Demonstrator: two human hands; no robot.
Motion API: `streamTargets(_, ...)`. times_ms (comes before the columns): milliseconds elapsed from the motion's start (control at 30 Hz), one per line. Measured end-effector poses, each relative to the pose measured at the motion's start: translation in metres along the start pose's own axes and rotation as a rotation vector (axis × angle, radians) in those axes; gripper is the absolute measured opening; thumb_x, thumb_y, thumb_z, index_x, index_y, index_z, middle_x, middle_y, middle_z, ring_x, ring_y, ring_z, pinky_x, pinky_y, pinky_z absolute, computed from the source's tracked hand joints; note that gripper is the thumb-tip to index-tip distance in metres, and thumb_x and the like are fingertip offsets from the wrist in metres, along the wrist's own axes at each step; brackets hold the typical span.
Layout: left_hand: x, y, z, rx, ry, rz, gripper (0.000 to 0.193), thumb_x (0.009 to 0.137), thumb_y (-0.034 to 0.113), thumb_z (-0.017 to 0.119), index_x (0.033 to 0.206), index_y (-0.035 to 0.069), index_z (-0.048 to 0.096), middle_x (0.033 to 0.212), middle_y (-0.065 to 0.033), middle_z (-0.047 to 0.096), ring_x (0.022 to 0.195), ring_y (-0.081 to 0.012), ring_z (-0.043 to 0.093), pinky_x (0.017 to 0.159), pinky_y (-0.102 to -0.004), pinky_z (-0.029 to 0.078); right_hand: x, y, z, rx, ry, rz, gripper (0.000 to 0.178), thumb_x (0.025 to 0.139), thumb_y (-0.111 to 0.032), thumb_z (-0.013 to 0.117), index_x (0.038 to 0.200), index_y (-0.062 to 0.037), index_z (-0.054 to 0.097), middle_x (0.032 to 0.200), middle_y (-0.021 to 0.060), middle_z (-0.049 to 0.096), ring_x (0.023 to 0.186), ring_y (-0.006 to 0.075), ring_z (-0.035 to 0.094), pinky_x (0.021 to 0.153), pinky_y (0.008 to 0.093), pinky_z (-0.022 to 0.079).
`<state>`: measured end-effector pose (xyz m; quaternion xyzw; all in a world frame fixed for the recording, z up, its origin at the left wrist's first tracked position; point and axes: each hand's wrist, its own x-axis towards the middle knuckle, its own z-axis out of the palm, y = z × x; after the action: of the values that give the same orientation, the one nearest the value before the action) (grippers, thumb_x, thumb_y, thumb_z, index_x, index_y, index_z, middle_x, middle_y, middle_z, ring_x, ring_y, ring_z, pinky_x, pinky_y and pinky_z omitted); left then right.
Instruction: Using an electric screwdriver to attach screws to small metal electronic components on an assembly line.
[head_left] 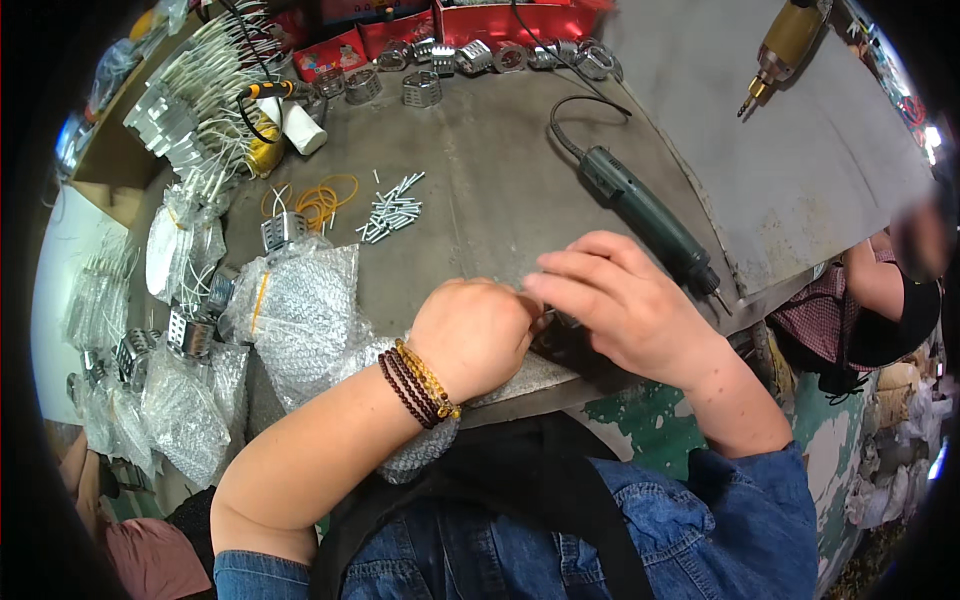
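Curling at frame centre, your left hand [472, 330] hides any grip; your right hand [622, 308] bends loosely beside it, hold unclear. Left of centre, the clear plastic bubble-wrap bundle [305, 325] looks soft, light, slippery; pinch its edge.

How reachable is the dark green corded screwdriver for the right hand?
Probably yes: the screwdriver lies on the tabletop just beyond the right hand, nothing visible between them. That hand is busy beside the left hand, though, so it would likely have to leave there first.
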<state>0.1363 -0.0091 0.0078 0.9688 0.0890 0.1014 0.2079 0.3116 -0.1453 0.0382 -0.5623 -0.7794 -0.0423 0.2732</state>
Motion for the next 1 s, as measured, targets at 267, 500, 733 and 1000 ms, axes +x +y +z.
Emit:
streamTargets(267, -0.041, -0.017, -0.057, -0.052, 0.122, 0.057, 0.034, 0.084, 0.008, 0.071, 0.116, 0.003, 0.066, 0.113, -0.0175, 0.067, 0.104, -0.0386, 0.065, 0.087, -0.0446, 0.055, 0.003, -0.007, 0.029, 0.088, -0.011, -0.054, 0.054, 0.086, -0.007, 0.066, 0.139, -0.0166, 0.061, 0.119, 0.0111, 0.063, 0.112, 0.0311, 0.06, 0.092, 0.039, 0.056)
streamTargets(500, -0.049, -0.02, -0.071, -0.161, -0.014, -0.058, 0.056, 0.085, 0.008, 0.073, 0.137, 0.003, 0.052, 0.12, -0.0173, 0.066, 0.11, -0.0344, 0.068, 0.093, -0.0417, 0.055, 0.004, 0.005, 0.038, 0.296, 0.049, 0.061, 0.078, 0.068, 0.005, 0.082, 0.14, -0.0112, 0.056, 0.128, 0.015, 0.064, 0.119, 0.0372, 0.062, 0.099, 0.0439, 0.053)
streamTargets(733, -0.065, -0.028, -0.042, -0.249, -0.052, -0.083, 0.047, 0.081, 0.025, 0.085, 0.117, 0.005, 0.061, 0.108, -0.0144, 0.066, 0.091, -0.0303, 0.066, 0.083, -0.0375, 0.055, 0.023, 0.004, 0.036, 0.394, -0.074, -0.057, 0.078, 0.067, 0.007, 0.079, 0.139, -0.0088, 0.057, 0.125, 0.0125, 0.065, 0.118, 0.0356, 0.062, 0.098, 0.0433, 0.053)
streamTargets(1000, -0.074, -0.035, -0.027, -0.447, 0.137, 0.024, 0.047, 0.073, 0.01, 0.086, 0.113, 0.006, 0.062, 0.137, -0.0194, 0.052, 0.111, -0.0392, 0.062, 0.095, -0.0442, 0.052, 0.03, -0.001, 0.047, 0.527, -0.135, -0.018, 0.08, 0.071, 0.002, 0.082, 0.144, -0.0117, 0.053, 0.137, 0.0129, 0.058, 0.126, 0.0344, 0.057, 0.101, 0.0431, 0.052)
